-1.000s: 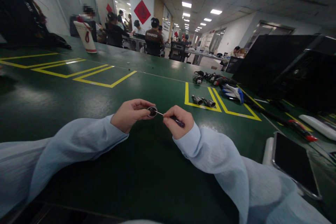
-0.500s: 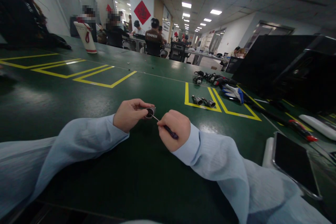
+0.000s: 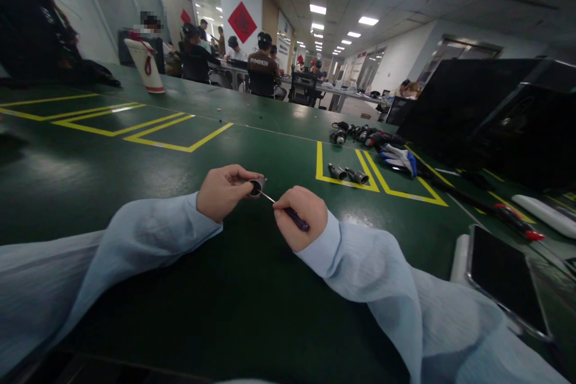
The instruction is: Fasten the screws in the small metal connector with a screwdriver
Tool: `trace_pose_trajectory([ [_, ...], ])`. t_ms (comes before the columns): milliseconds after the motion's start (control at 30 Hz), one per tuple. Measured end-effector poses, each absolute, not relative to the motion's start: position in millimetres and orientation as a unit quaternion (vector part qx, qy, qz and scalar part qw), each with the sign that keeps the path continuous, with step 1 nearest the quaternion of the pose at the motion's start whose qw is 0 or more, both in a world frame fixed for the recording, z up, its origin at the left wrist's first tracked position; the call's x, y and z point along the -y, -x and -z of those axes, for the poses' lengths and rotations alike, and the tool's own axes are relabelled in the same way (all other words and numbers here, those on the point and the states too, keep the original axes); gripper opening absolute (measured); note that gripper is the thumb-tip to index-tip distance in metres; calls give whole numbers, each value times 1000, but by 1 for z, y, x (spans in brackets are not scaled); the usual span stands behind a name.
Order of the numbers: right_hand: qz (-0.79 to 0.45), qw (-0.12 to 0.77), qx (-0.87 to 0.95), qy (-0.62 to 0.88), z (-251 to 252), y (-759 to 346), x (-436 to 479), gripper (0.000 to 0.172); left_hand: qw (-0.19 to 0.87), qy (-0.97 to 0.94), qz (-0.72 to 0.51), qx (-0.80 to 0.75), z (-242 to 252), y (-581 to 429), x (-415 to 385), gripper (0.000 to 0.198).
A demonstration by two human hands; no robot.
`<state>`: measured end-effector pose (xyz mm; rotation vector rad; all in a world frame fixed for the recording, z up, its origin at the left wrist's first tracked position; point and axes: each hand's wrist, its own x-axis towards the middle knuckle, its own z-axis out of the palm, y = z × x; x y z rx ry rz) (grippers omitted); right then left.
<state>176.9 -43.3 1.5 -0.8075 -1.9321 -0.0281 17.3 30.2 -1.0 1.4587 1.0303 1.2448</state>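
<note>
My left hand pinches a small round metal part, its hollow mouth turned toward my right hand. My right hand is closed round the dark handle of a screwdriver. Its thin shaft points up and left, and the tip reaches the mouth of the metal part; how far in it goes I cannot tell. Both hands are held over the green table. To the right, two similar metal parts with narrow stems lie inside a yellow taped box.
Behind the taped boxes lie cabled metal parts and a blue-white glove. At right are a phone and a red-black tool. A paper cup stands far left. People sit at desks beyond.
My left hand has tilted the metal part slightly and raised it a little. My right hand has shifted slightly right and up with the screwdriver.
</note>
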Motion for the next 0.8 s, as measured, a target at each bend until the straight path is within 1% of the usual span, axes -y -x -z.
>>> trace_pose_trajectory([
  [67,-13,542,761,356,2,-179,37,9,431,-581,-543,-426,6,-18,-50,10],
  [133,-63,585,705,396,9,-180,24,7,402,-554,-582,-438,13,-18,-76,11],
  [267,-237,636,540,498,18,-185,-15,3,383,-517,-611,-461,20,-19,-132,15],
  [367,-360,658,438,495,17,-192,-42,3,393,-517,-607,-458,20,-24,-160,18],
  [500,-420,663,415,460,15,-199,-58,5,402,-560,-576,-440,21,-29,-170,21],
  [633,-471,659,418,413,18,-199,-58,5,388,-629,-531,-415,23,-28,-161,39],
  [700,-485,657,424,392,19,-199,-56,5,380,-659,-508,-404,22,-27,-153,45],
  [767,-492,656,433,375,20,-199,-54,5,354,-694,-490,-391,20,-27,-147,47],
  [800,-493,656,438,368,20,-199,-54,5,322,-723,-477,-383,19,-27,-145,47],
])
